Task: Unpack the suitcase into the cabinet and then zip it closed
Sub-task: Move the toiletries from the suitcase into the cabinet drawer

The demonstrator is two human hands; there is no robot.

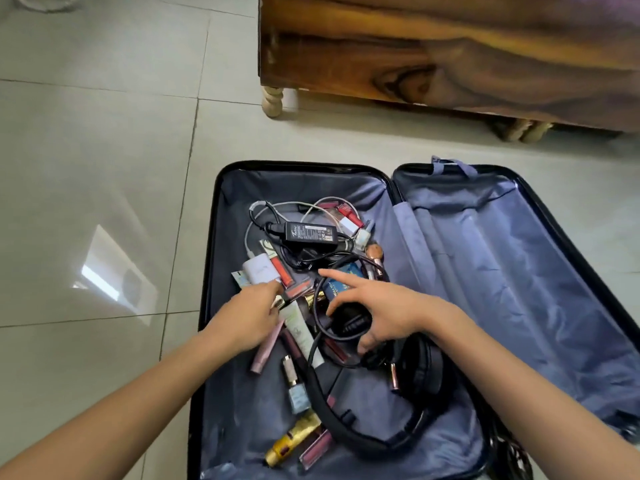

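An open black suitcase [207, 271] lies flat on the tiled floor. Its left half holds a heap of small things: a black power adapter [311, 232] with tangled cables, a white charger [258, 270], black headphones [420, 368], a pale tube [299, 329], a nail polish bottle [298, 398], a gold bottle [291, 441] and several lip glosses. My left hand [249, 317] reaches in, its fingertips at the white charger's near edge. My right hand [388, 306] curls thumb and lower fingers round one headphone earcup, index finger stretched out straight.
The suitcase's right half [502, 271] shows only blue-grey lining. A dark wooden cabinet [450, 53] on short turned legs stands just beyond the suitcase. Pale floor tiles [104, 168] stretch to the left.
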